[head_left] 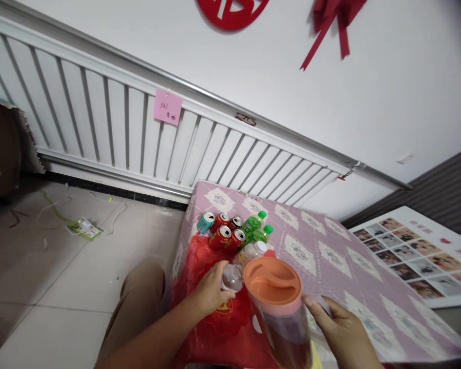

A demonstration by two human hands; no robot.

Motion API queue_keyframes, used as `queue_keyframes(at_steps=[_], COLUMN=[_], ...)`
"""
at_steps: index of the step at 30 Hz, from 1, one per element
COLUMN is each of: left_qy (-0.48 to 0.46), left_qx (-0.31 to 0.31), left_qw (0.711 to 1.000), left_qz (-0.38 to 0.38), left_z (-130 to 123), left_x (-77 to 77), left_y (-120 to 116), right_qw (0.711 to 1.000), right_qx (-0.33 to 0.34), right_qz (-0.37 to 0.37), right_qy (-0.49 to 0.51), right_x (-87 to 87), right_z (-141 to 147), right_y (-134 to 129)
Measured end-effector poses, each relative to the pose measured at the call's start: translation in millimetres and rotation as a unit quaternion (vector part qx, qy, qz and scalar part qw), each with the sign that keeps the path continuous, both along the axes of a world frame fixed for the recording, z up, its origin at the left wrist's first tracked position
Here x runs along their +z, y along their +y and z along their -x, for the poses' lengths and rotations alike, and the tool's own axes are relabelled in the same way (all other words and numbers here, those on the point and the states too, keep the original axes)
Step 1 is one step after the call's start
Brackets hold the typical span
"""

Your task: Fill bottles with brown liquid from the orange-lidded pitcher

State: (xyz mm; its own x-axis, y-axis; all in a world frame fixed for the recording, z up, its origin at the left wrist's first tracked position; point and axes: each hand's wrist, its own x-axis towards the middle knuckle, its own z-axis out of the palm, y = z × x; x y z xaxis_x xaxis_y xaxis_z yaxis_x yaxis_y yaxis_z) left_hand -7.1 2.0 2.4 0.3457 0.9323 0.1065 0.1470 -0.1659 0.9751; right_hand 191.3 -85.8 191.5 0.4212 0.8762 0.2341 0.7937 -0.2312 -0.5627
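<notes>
My left hand (212, 289) is closed around a small clear bottle (232, 278), its rounded shoulder turned toward the pitcher. Beside it, my right hand (340, 328) grips the handle of a see-through pitcher (288, 333) with an orange lid (272, 281). Dark reddish-brown liquid shows in the pitcher, whose lower end runs past the bottom of the picture. Bottle and pitcher lid appear very close; I cannot tell whether they touch. Just beyond stand several opened red cans (221, 237), a teal can (206, 223), green bottles (253, 225) and a white-capped clear bottle (251, 251).
A red plastic sheet (200, 261) lies on the purple patterned tablecloth (288, 225). Behind the table runs a white radiator (111, 123) bearing a pink note (168, 106). A photo board (418, 256) leans at the right. Wires and a green-white packet (84, 229) lie on the floor.
</notes>
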Motion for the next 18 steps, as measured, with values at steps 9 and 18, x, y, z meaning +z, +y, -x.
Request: queue_keyframes(at_steps=[9, 18], left_qy=[0.002, 0.005], left_qx=[-0.002, 0.0], left_qw=[1.0, 1.0], left_qz=[-0.002, -0.002], left_z=[0.6, 1.4], left_x=[2.1, 4.7], left_y=[0.1, -0.9], right_qw=[1.0, 1.0], right_qx=[0.01, 0.017], right_qz=[0.011, 0.009], right_qy=[0.009, -0.005], right_x=[-2.4, -3.9], right_z=[-4.9, -11.6], right_y=[0.4, 3.3])
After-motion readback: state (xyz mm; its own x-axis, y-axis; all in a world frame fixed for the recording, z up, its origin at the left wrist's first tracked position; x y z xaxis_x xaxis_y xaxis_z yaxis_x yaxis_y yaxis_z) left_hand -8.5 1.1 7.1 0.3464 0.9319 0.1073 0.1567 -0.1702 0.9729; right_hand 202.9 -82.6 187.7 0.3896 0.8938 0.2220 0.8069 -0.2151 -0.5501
